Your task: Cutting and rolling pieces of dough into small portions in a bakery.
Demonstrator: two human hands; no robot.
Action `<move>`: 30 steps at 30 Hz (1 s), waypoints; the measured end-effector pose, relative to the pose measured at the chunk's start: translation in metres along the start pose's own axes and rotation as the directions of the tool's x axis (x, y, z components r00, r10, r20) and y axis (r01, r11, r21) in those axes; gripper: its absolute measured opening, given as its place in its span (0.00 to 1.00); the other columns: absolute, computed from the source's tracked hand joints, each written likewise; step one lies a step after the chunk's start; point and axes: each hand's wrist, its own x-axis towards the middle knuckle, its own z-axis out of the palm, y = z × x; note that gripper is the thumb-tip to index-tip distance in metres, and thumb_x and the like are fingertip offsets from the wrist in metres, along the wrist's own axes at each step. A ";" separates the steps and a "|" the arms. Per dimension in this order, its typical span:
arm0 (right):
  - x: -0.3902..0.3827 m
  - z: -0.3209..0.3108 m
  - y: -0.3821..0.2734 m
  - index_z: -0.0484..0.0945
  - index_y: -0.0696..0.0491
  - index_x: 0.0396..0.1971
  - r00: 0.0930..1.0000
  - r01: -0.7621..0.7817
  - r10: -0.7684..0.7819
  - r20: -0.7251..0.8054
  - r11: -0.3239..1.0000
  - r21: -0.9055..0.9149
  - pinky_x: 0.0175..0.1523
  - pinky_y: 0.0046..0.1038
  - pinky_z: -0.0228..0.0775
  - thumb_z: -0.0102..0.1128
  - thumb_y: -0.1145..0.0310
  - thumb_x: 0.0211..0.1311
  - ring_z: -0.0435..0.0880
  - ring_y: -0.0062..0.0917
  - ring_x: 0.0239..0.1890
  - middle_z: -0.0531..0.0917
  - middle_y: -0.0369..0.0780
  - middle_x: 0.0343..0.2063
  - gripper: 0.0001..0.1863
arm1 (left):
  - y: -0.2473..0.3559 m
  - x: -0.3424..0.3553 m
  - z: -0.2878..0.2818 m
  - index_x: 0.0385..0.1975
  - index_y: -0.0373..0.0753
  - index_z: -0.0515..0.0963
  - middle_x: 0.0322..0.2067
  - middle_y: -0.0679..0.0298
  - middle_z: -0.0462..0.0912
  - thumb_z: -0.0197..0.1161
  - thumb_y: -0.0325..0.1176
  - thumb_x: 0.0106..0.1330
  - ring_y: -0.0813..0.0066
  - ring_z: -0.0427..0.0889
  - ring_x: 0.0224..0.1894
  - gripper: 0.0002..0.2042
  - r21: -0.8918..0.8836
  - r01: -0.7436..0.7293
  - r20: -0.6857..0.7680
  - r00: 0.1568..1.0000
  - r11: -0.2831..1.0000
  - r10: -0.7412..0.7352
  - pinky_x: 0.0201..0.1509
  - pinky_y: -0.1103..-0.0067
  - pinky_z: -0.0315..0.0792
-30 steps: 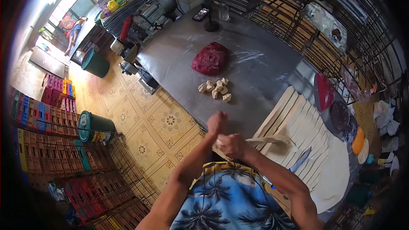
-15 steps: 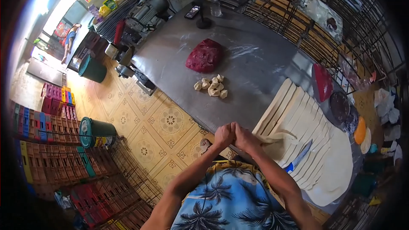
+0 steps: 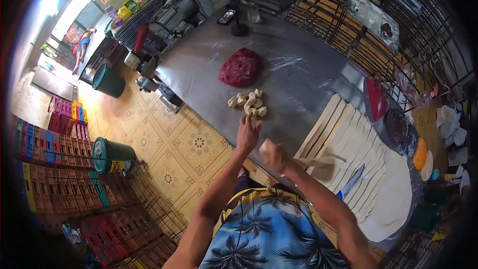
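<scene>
My left hand (image 3: 247, 133) reaches over the table's near edge, fingers stretched toward a cluster of small pale dough pieces (image 3: 251, 100); its fingertips are at the nearest pieces. To its right, my right hand (image 3: 275, 154) is closed in a fist. A dough strip (image 3: 321, 161) trails from beneath my right wrist across the cut sheet; the part inside the fist is hidden. The large pale dough sheet (image 3: 391, 189), cut into long strips, covers the table's right side. On it lies a knife (image 3: 352, 182) with a blue handle. Beyond the pieces sits a dark red dough lump (image 3: 240, 67).
A phone (image 3: 226, 17), a black stand (image 3: 239, 29) and a clear glass (image 3: 253, 13) stand at the metal table's far end. Wire racks (image 3: 328, 20) line the right. At the left are green bins (image 3: 114, 155), stacked crates (image 3: 74, 184) and a machine (image 3: 147, 77).
My hands were together at the table edge and are now apart. The left has moved forward to the dough pieces; the right stays near the edge, still closed.
</scene>
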 end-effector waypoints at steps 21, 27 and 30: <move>-0.022 -0.007 0.000 0.78 0.53 0.34 0.967 -0.178 0.166 0.195 0.983 0.046 0.38 0.53 0.77 0.57 0.66 0.64 0.85 0.54 0.32 0.85 0.54 0.27 0.07 | 0.010 -0.056 0.012 0.33 0.38 0.86 0.26 0.45 0.84 0.53 0.50 0.74 0.38 0.84 0.30 0.22 0.123 0.125 0.371 0.914 0.984 -0.163 0.35 0.52 0.79; 0.004 -0.017 -0.012 0.77 0.52 0.44 0.995 0.095 -0.093 -0.025 0.990 0.100 0.37 0.50 0.78 0.58 0.66 0.66 0.86 0.53 0.37 0.84 0.57 0.42 0.10 | -0.008 -0.006 -0.002 0.59 0.40 0.77 0.49 0.41 0.83 0.60 0.47 0.72 0.39 0.81 0.53 0.22 -0.135 0.041 -0.043 0.998 0.990 -0.047 0.54 0.54 0.77; 0.009 -0.010 0.005 0.69 0.54 0.58 0.943 -0.297 0.330 -0.044 0.892 0.340 0.45 0.51 0.78 0.59 0.70 0.65 0.83 0.58 0.42 0.82 0.58 0.47 0.21 | -0.020 -0.022 -0.006 0.65 0.38 0.69 0.60 0.38 0.75 0.64 0.41 0.70 0.36 0.76 0.59 0.27 -0.233 -0.141 0.213 0.958 0.962 0.192 0.62 0.56 0.72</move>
